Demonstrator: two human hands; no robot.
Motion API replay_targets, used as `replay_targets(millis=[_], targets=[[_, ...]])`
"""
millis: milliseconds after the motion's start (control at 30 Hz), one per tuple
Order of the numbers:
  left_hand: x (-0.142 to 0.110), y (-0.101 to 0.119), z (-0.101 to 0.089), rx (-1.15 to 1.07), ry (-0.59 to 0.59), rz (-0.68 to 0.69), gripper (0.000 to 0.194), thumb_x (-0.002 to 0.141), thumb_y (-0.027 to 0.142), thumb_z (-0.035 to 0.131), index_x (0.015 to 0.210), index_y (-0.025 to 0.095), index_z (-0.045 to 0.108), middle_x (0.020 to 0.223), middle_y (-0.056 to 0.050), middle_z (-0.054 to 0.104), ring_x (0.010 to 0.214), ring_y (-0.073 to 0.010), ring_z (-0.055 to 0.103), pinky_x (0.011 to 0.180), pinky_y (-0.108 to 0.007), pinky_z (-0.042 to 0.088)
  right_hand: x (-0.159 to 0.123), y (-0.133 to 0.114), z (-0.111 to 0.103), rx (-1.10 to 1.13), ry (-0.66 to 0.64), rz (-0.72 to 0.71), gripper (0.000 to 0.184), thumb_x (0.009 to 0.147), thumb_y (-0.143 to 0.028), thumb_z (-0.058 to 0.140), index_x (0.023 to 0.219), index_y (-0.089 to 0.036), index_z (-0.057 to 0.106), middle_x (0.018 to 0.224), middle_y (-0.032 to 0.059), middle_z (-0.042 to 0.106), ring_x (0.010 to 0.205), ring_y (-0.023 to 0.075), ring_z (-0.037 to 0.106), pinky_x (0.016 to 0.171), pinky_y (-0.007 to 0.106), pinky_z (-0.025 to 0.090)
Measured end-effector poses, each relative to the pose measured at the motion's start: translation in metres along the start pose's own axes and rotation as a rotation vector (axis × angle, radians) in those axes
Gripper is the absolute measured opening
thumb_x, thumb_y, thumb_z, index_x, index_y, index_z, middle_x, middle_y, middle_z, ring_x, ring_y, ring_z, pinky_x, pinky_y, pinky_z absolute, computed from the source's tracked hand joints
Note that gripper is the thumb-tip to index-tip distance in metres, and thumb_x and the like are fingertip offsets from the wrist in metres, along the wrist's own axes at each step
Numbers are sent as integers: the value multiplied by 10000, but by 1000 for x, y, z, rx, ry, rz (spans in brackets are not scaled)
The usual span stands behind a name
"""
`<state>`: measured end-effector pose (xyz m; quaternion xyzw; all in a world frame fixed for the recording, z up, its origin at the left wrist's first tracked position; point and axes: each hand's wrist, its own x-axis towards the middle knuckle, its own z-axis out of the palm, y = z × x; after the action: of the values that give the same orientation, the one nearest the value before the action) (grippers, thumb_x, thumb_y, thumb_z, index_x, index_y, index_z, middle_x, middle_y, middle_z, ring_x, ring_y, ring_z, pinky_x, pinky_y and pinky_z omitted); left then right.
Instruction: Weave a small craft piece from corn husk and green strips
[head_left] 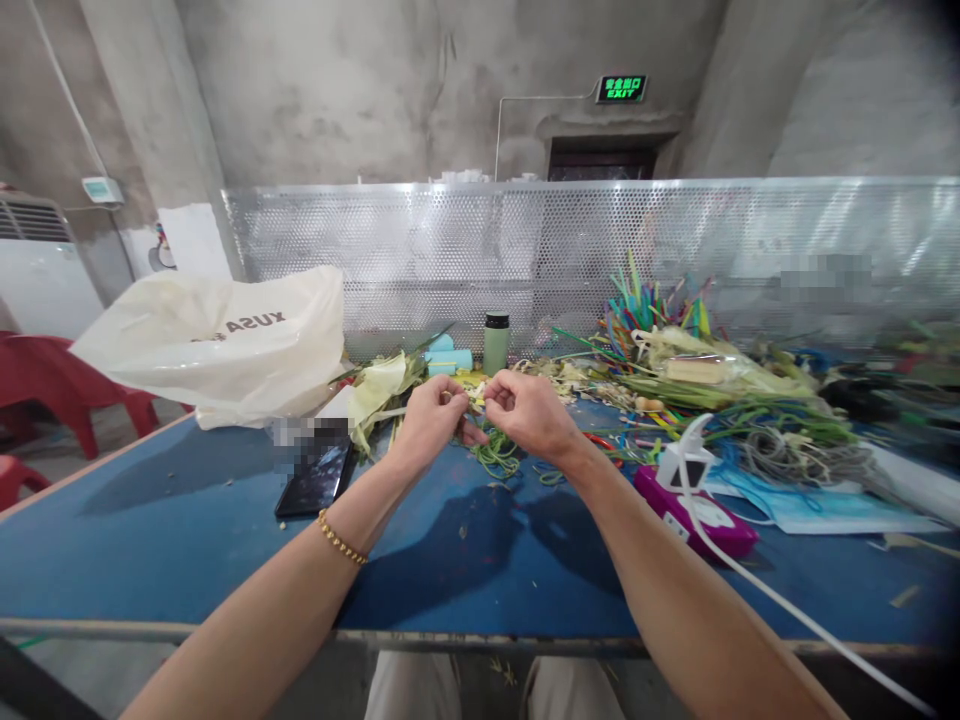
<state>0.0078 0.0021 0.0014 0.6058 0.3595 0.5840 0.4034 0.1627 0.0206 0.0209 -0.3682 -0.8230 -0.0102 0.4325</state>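
1. While the left hand [433, 418] and right hand [531, 412] are held close, thumbs are pressed to fingers; what is pinched cannot be told.
2. Green cord [496, 460] is seen nearby on the blue table [217, 560].

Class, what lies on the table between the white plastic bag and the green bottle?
Pale green leafy material and light blue items lie between the bag and the bottle, in the head view.

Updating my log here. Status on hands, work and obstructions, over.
Left hand and right hand close together, fingers curled. Anything pinched too small to tell. Green cords on table close by, might snag.
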Motion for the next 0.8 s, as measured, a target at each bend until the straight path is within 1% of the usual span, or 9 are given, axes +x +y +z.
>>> replay_targets(millis=[133,267,467,567,667,733,800], targets=[[-1,1,0,-27,24,-20,101,756,190,523,806,213,439,417,75,503,432,-181,626,437,-264,501,0,0,0,-35,-5,22,28,694,-168,575,670,-180,583,588,-7,583,542,115,492,539,228,338],[-1,-1,-1,-29,37,1,101,753,196,521,803,211,435,458,67,516,434,-168,622,427,-249,495,1,0,-2,-55,-14,44,42,676,-178,578,636,-181,565,565,-9,572,529,114,483,534,232,326],[3,-4,-2,-16,116,35,82,759,177,515,771,197,437,652,36,580,453,-112,608,442,-225,485,3,-2,-5,-57,-47,104,49,640,-166,587,595,-173,570,549,-6,583,532,113,503,539,228,344],[6,-4,-4,48,143,85,100,747,150,509,735,199,423,584,51,543,449,-117,595,449,-235,483,3,1,-4,21,-72,114,49,668,-176,573,627,-168,599,562,-2,601,539,117,530,525,222,363],[7,-2,-6,98,164,134,125,732,122,502,716,209,414,489,70,498,439,-136,588,455,-249,481,3,6,-1,118,-74,123,84,693,-177,565,710,-159,646,614,14,642,558,126,563,516,222,394],[7,-1,-6,108,147,146,127,743,122,493,718,216,412,471,63,520,440,-146,591,461,-259,481,4,7,-1,210,-70,176,141,714,-175,551,783,-151,672,671,33,677,560,129,580,501,223,413],[5,0,-4,127,117,159,122,761,136,493,725,221,413,473,52,552,446,-152,593,473,-268,482,4,5,-2,324,-84,230,181,765,-214,529,832,-144,682,730,52,699,559,130,588,479,225,421]])
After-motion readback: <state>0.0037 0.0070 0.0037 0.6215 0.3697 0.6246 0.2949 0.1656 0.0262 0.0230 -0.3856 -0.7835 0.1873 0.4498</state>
